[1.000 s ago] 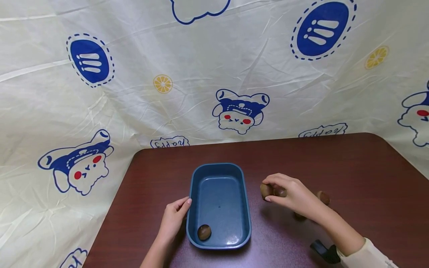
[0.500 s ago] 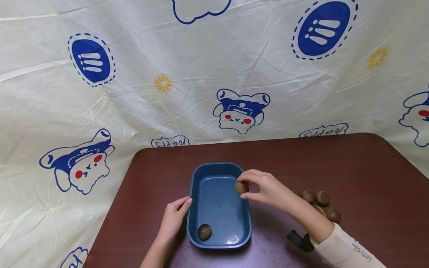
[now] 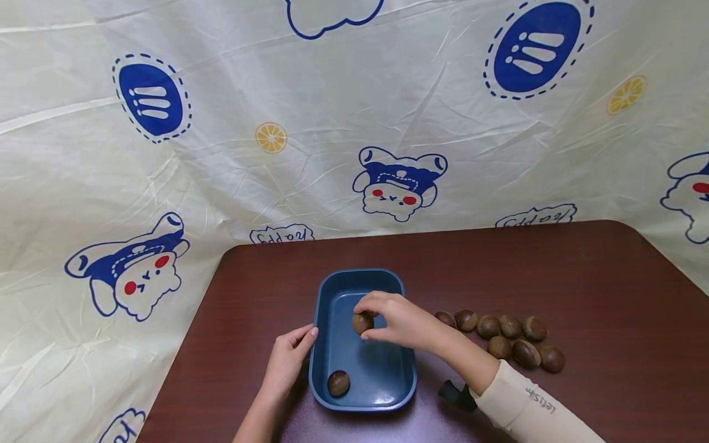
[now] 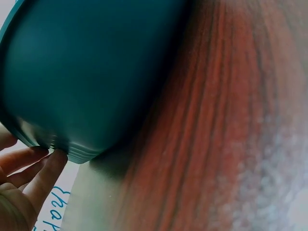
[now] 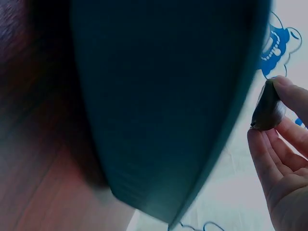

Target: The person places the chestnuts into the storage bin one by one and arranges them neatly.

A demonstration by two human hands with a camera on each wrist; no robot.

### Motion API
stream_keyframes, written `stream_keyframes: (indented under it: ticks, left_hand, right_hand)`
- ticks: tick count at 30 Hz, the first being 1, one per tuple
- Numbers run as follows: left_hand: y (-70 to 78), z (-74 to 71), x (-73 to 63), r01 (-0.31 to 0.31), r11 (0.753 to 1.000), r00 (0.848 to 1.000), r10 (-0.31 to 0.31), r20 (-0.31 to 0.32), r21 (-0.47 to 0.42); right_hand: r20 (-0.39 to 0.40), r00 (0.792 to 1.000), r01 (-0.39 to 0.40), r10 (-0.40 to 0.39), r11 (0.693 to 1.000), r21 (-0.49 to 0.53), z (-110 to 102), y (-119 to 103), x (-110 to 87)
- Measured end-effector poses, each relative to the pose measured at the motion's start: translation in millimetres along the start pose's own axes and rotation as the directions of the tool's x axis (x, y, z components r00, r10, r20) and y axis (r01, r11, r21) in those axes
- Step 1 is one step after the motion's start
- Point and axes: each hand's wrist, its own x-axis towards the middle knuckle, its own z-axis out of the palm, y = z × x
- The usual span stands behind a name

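Observation:
My right hand (image 3: 401,321) is over the blue plastic tray (image 3: 362,401), pinching a brown chestnut (image 3: 362,323) between thumb and fingers. In the right wrist view, the pinched chestnut (image 5: 269,108) shows one flat side and is above the tray's rim. Another chestnut (image 3: 338,383) lies in the tray's near left corner. At the tray's left edge, my left hand (image 3: 288,360) grips the rim. The left wrist view shows its fingers (image 4: 48,178) against the outside of the tray wall (image 4: 96,72).
Several chestnuts (image 3: 500,347) lie in two loose rows on the brown table (image 3: 620,289), right of the tray. A dark strap piece (image 3: 457,395) hangs at my right wrist. Behind the table hangs a white printed cloth (image 3: 310,184).
My right hand has carried the chestnut leftward from the row on the table to over the tray. My left hand and the tray have stayed in place.

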Motion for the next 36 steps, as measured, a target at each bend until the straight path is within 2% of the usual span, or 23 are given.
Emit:
stream_keyframes:
  ticks: [11,21,27,36]
  left_hand:
    - [3.7,-4.6,-1.2,0.002,1.000,1.000,-0.001,0.030,-0.021]
    - [-2.1,-2.8,2.0,-0.024,0.999,0.998,0.027,0.054,-0.042]
    - [-2.1,0.8,3.3,-0.056,0.998,0.997,0.056,0.044,-0.011]
    - [-1.3,-2.2,2.9,-0.061,0.997,0.998,0.061,0.020,0.043]
  right_hand:
    - [0.091,0.996,0.009,-0.009,1.000,-0.003,26,-2,22.6]
    - [0.134,0.990,0.052,-0.047,0.998,-0.035,55,9,31.1]
    - [0.150,0.987,0.066,-0.056,0.996,-0.065,69,15,31.4]
    - [0.189,0.980,0.072,-0.055,0.994,-0.087,75,15,36.2]
